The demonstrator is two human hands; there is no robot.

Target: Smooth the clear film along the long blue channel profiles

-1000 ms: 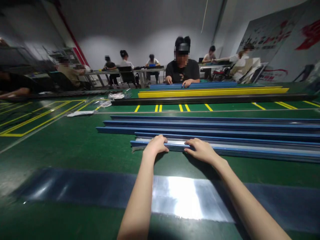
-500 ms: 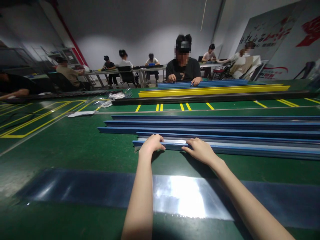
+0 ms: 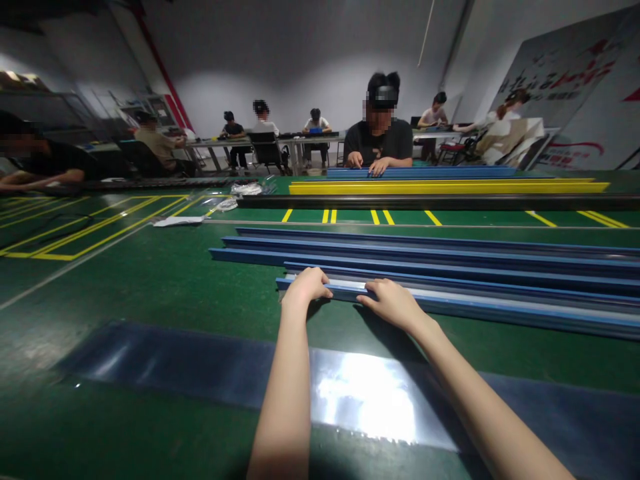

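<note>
In the head view, the left hand pinches the front wall of the near blue channel, thumb outside. The right hand pinches it farther right. The channel extends rightward beyond both hands; a film strip lies in front of them.

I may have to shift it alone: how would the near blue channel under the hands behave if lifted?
The near blue channel will probably stay fairly stiff, given its straight, raised side walls. Lifted only near the left hand, it may tilt, since it runs out of view.
</note>
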